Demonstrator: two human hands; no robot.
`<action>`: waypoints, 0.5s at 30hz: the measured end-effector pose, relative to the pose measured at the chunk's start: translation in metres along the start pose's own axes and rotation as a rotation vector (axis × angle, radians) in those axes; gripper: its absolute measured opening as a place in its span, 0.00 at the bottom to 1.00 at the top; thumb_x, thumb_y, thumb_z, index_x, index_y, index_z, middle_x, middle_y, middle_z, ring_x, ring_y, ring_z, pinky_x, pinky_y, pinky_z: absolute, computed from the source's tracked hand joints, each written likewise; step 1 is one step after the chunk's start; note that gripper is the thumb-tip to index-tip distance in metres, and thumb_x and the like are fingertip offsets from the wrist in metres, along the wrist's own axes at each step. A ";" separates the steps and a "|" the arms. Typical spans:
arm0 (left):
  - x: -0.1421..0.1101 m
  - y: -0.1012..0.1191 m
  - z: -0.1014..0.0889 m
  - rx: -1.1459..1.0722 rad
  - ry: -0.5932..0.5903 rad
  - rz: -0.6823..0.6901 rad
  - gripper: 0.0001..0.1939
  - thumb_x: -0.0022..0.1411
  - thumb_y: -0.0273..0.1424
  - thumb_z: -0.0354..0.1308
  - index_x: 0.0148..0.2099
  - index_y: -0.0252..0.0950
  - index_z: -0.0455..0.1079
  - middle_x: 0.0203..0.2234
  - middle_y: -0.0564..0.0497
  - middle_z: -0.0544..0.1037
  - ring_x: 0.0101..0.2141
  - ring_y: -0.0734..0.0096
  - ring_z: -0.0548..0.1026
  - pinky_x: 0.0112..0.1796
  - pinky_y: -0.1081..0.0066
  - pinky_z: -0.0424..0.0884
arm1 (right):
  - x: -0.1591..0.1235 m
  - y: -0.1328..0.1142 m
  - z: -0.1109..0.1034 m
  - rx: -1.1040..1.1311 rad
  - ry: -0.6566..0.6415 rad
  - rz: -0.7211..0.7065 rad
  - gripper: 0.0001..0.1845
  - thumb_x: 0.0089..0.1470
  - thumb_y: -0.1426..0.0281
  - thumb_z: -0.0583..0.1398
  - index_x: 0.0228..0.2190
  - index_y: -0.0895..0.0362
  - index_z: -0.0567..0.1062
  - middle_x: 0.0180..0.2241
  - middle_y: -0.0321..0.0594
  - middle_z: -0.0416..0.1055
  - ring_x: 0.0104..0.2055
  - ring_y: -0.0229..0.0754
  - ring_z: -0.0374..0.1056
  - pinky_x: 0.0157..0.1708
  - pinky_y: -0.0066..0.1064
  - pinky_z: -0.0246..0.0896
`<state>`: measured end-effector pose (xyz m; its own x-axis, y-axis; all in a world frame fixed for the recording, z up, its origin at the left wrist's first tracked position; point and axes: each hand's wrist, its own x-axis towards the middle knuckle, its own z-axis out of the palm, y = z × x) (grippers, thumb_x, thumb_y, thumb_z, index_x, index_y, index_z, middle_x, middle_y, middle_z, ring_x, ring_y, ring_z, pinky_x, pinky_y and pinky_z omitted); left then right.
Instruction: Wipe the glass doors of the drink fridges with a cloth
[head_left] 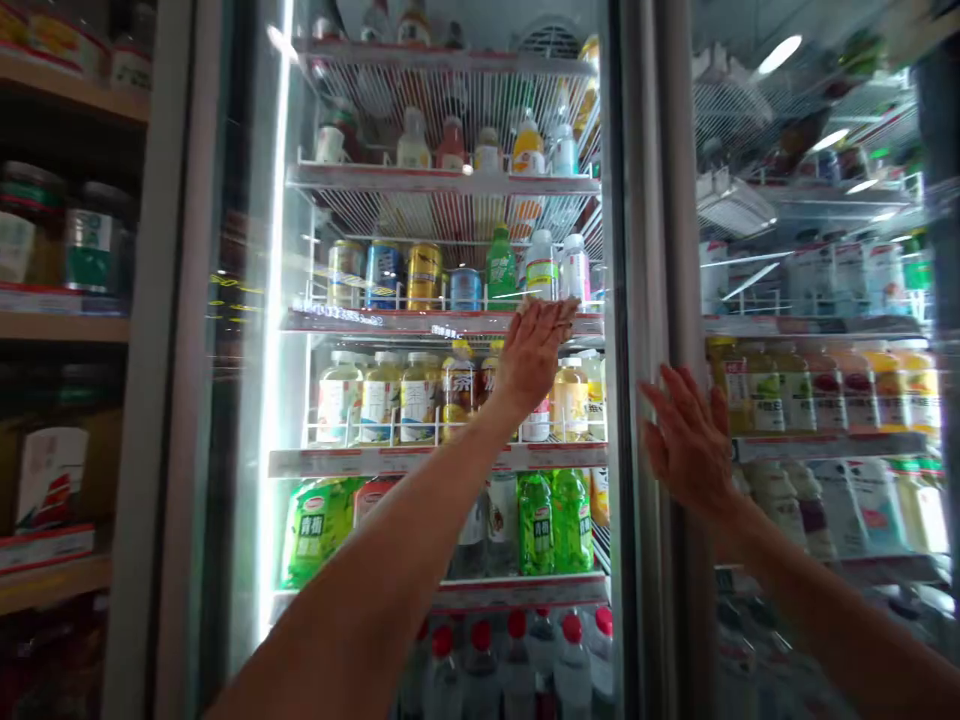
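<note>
I face a tall drinks fridge with glass doors. My left hand is stretched out flat with fingers together, palm against the glass of the left door, level with the shelf of cans and small bottles. My right hand is open, fingers spread, pressed on the grey frame between the two doors. Neither hand holds anything. Behind the left glass stand yellow tea bottles, green bottles and red-capped water bottles.
Wooden shelves with jars and packets stand at the left of the fridge. The right door shows reflections of ceiling lights over rows of juice bottles and cartons. A bright light strip runs down the left door's inner edge.
</note>
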<state>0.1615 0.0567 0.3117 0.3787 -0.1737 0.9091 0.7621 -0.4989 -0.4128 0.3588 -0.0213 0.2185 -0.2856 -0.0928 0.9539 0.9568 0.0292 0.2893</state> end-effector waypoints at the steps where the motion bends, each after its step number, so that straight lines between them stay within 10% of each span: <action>1: -0.002 0.013 0.006 -0.015 -0.020 0.053 0.22 0.62 0.23 0.41 0.58 0.33 0.58 0.58 0.48 0.60 0.60 0.58 0.52 0.58 0.55 0.51 | -0.002 0.005 -0.002 -0.013 0.005 0.005 0.26 0.54 0.70 0.52 0.55 0.54 0.59 0.59 0.46 0.54 0.62 0.49 0.48 0.59 0.49 0.40; 8: -0.064 0.076 0.019 -0.088 -0.171 0.531 0.20 0.64 0.28 0.42 0.57 0.32 0.58 0.56 0.51 0.64 0.59 0.63 0.54 0.59 0.62 0.51 | -0.007 0.016 -0.009 -0.032 0.016 0.036 0.25 0.53 0.70 0.53 0.54 0.54 0.60 0.58 0.48 0.56 0.61 0.49 0.50 0.58 0.49 0.41; 15: -0.046 0.040 0.007 -0.002 -0.053 0.166 0.23 0.62 0.24 0.43 0.59 0.33 0.55 0.58 0.48 0.60 0.60 0.61 0.53 0.59 0.58 0.51 | -0.005 0.008 -0.007 0.014 0.027 0.052 0.27 0.53 0.71 0.52 0.56 0.52 0.57 0.59 0.45 0.53 0.62 0.48 0.48 0.59 0.49 0.40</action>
<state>0.1786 0.0501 0.2532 0.5263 -0.2088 0.8243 0.6858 -0.4689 -0.5566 0.3686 -0.0278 0.2157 -0.2334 -0.1181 0.9652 0.9695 0.0486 0.2404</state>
